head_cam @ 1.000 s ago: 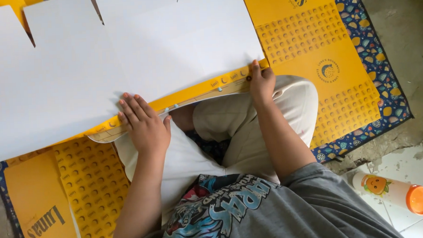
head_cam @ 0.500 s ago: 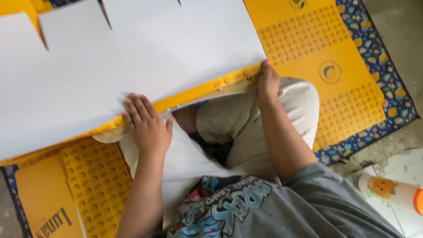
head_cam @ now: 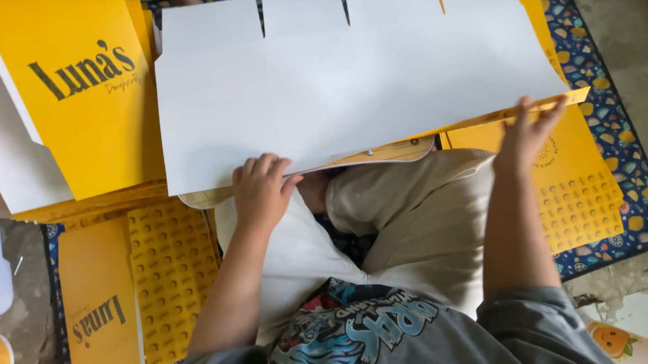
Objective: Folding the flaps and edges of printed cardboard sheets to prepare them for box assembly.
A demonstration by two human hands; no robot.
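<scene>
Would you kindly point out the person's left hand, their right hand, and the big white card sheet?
left hand [head_cam: 260, 190], head view, back of the hand.
right hand [head_cam: 524, 133], head view, back of the hand.
white card sheet [head_cam: 349, 79], head view, middle of its blank face.
</scene>
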